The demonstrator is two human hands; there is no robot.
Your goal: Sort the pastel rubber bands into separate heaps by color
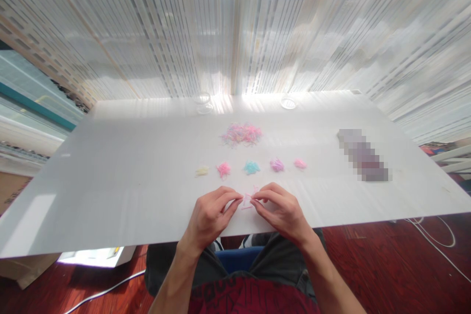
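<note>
Close together near the table's front edge, my left hand (213, 213) and my right hand (277, 208) each pinch with thumb and forefinger at thin pale pink strips (247, 201). Some of these strips lie on the table between the fingertips. Beyond my hands runs a row of small sorted piles: pale yellow strips (202, 171), bright pink strips (223, 170), turquoise strips (252, 167), purple strips (277, 165) and light pink strips (300, 163). Farther back lies a larger heap of mixed-colour strips (242, 134).
At the back of the white table (128, 171) stand a clear glass container (203, 103) and a clear round dish or lid (289, 103). A blurred-out object (363, 155) lies on the right. Behind hangs a striped sheer curtain (235, 29). White cables (437, 240) lie on the floor.
</note>
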